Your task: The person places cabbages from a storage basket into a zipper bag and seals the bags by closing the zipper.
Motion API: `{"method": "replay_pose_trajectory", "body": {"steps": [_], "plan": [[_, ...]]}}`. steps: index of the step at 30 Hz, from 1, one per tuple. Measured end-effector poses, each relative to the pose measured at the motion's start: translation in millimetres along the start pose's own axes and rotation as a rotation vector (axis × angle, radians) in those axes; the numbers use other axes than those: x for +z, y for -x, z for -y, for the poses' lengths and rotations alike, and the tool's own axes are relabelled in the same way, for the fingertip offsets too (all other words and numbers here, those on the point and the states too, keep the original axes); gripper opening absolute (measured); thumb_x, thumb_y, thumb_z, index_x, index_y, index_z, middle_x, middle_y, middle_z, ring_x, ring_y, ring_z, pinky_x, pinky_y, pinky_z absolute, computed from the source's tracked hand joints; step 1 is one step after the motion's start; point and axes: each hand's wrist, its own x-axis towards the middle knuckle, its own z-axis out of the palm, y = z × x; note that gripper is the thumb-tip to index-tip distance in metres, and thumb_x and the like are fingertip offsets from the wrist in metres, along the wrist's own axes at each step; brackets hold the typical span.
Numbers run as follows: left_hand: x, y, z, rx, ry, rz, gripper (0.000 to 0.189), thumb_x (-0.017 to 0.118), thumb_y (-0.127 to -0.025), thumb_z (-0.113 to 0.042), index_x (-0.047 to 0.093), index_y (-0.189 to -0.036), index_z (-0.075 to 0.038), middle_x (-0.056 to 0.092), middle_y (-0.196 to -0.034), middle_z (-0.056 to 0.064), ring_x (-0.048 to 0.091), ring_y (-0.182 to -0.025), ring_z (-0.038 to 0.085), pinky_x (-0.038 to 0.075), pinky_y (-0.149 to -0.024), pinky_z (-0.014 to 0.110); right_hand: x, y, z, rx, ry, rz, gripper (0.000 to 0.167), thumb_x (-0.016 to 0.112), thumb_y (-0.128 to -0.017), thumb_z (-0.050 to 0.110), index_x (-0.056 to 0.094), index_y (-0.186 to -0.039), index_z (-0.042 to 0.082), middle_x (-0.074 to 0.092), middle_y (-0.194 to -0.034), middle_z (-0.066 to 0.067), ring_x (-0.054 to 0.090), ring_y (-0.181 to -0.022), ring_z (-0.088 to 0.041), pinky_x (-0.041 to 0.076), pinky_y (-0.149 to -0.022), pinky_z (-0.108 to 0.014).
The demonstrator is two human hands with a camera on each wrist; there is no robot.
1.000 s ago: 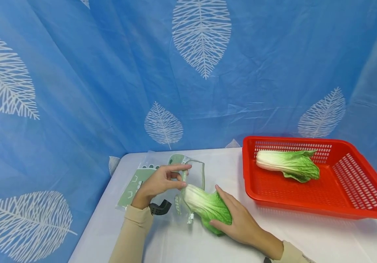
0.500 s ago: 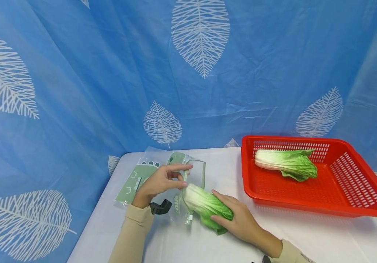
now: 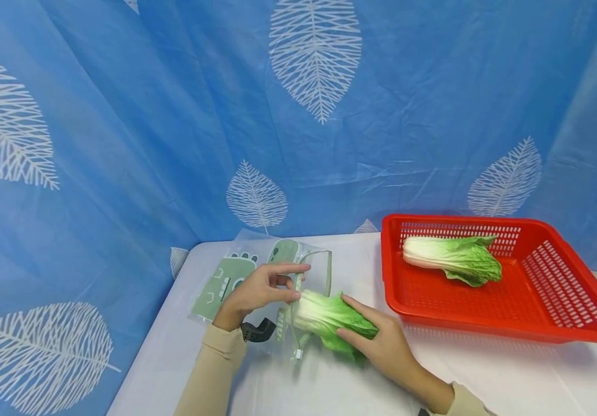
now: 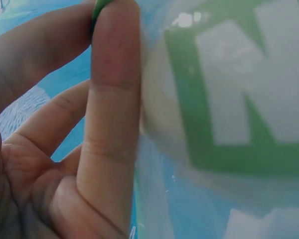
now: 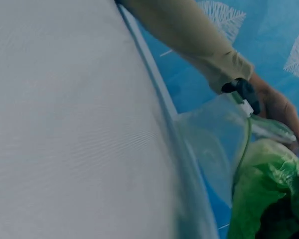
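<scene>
In the head view, my left hand [image 3: 263, 290] pinches the rim of a clear zip bag [image 3: 321, 260] between thumb and fingers, keeping its mouth spread. A Chinese cabbage [image 3: 332, 318] lies with its white base at the mouth. My right hand [image 3: 381, 344] grips its leafy end from the right, thumb on the near side. The left wrist view has the pale base behind bag film printed with a green N panel [image 4: 189, 109], close beside the thumb [image 4: 112, 99]. A white zip slider [image 5: 246, 108] hangs at the bag's edge in the right wrist view.
Flat clear plastic with a green cartoon print [image 3: 222, 283] lies behind and left of the left hand. A red perforated basket [image 3: 464, 312] stands at the right, with another Chinese cabbage [image 3: 449, 257] inside. A blue leaf-patterned curtain [image 3: 381, 115] hangs behind the white table [image 3: 256, 387].
My left hand and the bag's mouth have shifted slightly right over the cabbage's white base. The cabbage has turned a little, and my right hand has moved with its leafy end.
</scene>
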Motion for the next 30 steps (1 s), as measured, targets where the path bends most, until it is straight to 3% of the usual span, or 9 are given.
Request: {"method": "replay_pose_trajectory", "body": {"steps": [2, 5, 9, 14, 22, 30], "plan": [[0.2, 0.1, -1.1, 0.001, 0.008, -0.003, 0.057, 0.073, -0.095, -0.007, 0.056, -0.149, -0.01, 0.059, -0.126, 0.02, 0.064, -0.083, 0.019, 0.057, -0.071, 0.032, -4, -4.7, 9, -0.038, 0.041, -0.012, 0.065, 0.09, -0.079, 0.029, 0.067, -0.139, 0.02, 0.068, -0.131, 0.003, 0.067, -0.116, -0.018, 0.047, -0.098, -0.015], [1.6, -0.7, -3.4, 0.01, 0.006, 0.001, 0.057, 0.074, -0.095, -0.008, 0.056, -0.149, -0.011, 0.062, -0.119, 0.018, 0.063, -0.081, 0.018, 0.057, -0.07, 0.035, -13, -14.4, 22, -0.123, 0.146, -0.017, 0.067, 0.092, -0.077, 0.027, 0.067, -0.139, 0.019, 0.069, -0.13, 0.001, 0.068, -0.115, -0.02, 0.047, -0.099, -0.017], [7.3, -2.8, -7.0, 0.037, -0.002, 0.003, 0.057, 0.073, -0.095, -0.009, 0.055, -0.149, -0.012, 0.06, -0.117, 0.026, 0.062, -0.08, 0.019, 0.057, -0.069, 0.039, -24, -25.4, 31, -0.174, 0.205, -0.007, 0.068, 0.093, -0.075, 0.025, 0.068, -0.138, 0.018, 0.069, -0.13, 0.001, 0.068, -0.116, -0.02, 0.047, -0.101, -0.021], [19.2, -5.3, -11.5, 0.059, -0.004, -0.001, 0.058, 0.072, -0.096, -0.01, 0.053, -0.151, -0.014, 0.05, -0.144, 0.02, 0.064, -0.086, 0.021, 0.059, -0.074, 0.039, -30, -29.4, 31, -0.154, 0.177, 0.001, 0.066, 0.093, -0.075, 0.025, 0.069, -0.136, 0.018, 0.07, -0.129, 0.0, 0.067, -0.117, -0.019, 0.046, -0.1, -0.018], [34.3, -8.9, -18.8, 0.094, 0.035, 0.02, 0.058, 0.072, -0.097, -0.012, 0.052, -0.151, -0.013, 0.051, -0.14, 0.017, 0.064, -0.082, 0.018, 0.058, -0.071, 0.034, -32, -40.0, 29, -0.142, 0.116, -0.023, 0.06, 0.092, -0.076, 0.024, 0.073, -0.132, 0.017, 0.071, -0.126, 0.002, 0.069, -0.114, -0.02, 0.049, -0.096, -0.018], [38.4, -8.8, -23.7, 0.121, 0.062, 0.012, 0.058, 0.072, -0.097, -0.014, 0.053, -0.152, -0.016, 0.051, -0.14, 0.013, 0.061, -0.084, 0.018, 0.052, -0.066, 0.028, -20, -54.1, 30, -0.097, 0.013, 0.013, 0.052, 0.091, -0.078, 0.024, 0.075, -0.127, 0.018, 0.071, -0.124, 0.005, 0.069, -0.112, -0.018, 0.057, -0.09, -0.034]]}}
